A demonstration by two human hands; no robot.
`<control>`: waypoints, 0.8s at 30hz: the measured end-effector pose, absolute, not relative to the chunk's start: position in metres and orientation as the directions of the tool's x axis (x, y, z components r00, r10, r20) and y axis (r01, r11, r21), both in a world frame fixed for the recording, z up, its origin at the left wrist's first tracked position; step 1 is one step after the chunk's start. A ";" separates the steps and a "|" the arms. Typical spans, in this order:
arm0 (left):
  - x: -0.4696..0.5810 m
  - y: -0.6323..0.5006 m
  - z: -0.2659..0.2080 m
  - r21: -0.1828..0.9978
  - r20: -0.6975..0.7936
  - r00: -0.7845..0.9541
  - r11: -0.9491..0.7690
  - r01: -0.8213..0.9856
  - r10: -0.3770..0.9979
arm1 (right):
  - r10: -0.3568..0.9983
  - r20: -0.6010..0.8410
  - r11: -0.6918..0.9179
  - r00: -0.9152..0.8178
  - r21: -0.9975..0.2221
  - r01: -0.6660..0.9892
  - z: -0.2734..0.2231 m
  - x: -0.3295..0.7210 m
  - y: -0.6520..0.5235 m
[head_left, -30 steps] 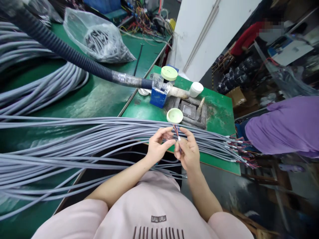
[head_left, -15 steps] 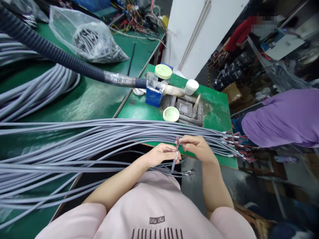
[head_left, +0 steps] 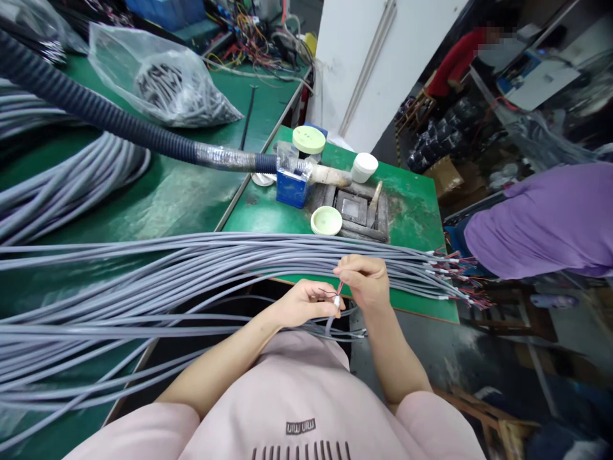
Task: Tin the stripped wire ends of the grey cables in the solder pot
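Just in front of my body, my left hand (head_left: 306,303) is closed around the end of a grey cable (head_left: 330,324). A white band shows near the cable's end, and thin red and dark wires (head_left: 340,287) stick up from it. My right hand (head_left: 364,279) pinches the upper part of these wires, its fingers covering their tips. A dark wire bends off to the left over my left fingers. Behind both hands a thick bundle of grey cables (head_left: 268,248) runs across the bench, with stripped, coloured wire ends (head_left: 464,281) at the right.
Past the bundle stand a square metal pot (head_left: 353,208), a pale green dish (head_left: 326,221), a white cup (head_left: 364,167) and a blue box (head_left: 292,188) carrying a ribbed hose (head_left: 158,142). A bag of cables (head_left: 165,86) lies farther back. A person in purple (head_left: 541,223) is at the right.
My right hand has turned and closed over the upper wires, which stood mostly exposed before. My left hand keeps its hold on the cable. The view has shifted slightly.
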State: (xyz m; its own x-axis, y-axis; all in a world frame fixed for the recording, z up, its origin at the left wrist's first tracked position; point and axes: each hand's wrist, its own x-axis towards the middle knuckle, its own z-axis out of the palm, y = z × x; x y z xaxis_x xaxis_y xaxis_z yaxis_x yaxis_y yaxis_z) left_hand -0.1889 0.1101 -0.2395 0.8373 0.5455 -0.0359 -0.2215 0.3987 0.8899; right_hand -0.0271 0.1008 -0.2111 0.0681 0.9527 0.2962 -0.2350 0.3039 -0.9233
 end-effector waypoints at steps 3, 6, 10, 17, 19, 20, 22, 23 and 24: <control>-0.188 0.106 -0.245 0.891 -0.059 0.865 0.418 -0.179 0.497 | 0.915 0.286 0.379 0.285 -0.852 -0.361 -0.204 -0.014 0.109; -0.189 0.106 -0.250 0.858 -0.093 0.840 0.471 -0.205 0.535 | 0.956 0.209 0.270 0.204 -0.900 -0.342 -0.206 0.002 0.112; -0.192 0.111 -0.250 0.835 -0.095 0.803 0.486 -0.258 0.588 | 0.974 -0.042 -0.069 -0.222 -0.991 -0.113 -0.217 0.000 0.109; -0.192 0.112 -0.253 0.827 -0.085 0.794 0.487 -0.281 0.602 | 0.971 0.121 0.080 -0.205 -0.977 -0.197 -0.223 -0.029 0.111; -0.192 0.112 -0.255 0.830 -0.048 0.752 0.445 -0.336 0.657 | 0.983 0.162 0.144 -0.082 -0.970 -0.194 -0.225 -0.031 0.110; -0.192 0.113 -0.255 0.824 -0.028 0.730 0.429 -0.371 0.683 | 0.985 0.173 0.166 -0.024 -0.969 -0.182 -0.227 -0.032 0.108; -0.192 0.115 -0.255 0.792 -0.015 0.694 0.432 -0.432 0.720 | 0.981 0.180 0.190 0.073 -0.968 -0.162 -0.230 -0.032 0.105; -0.191 0.115 -0.254 0.769 -0.026 0.682 0.451 -0.453 0.730 | 0.978 0.181 0.196 0.107 -0.968 -0.158 -0.232 -0.032 0.104; -0.190 0.116 -0.253 0.745 -0.044 0.675 0.474 -0.469 0.737 | 0.975 0.180 0.201 0.133 -0.967 -0.158 -0.233 -0.031 0.102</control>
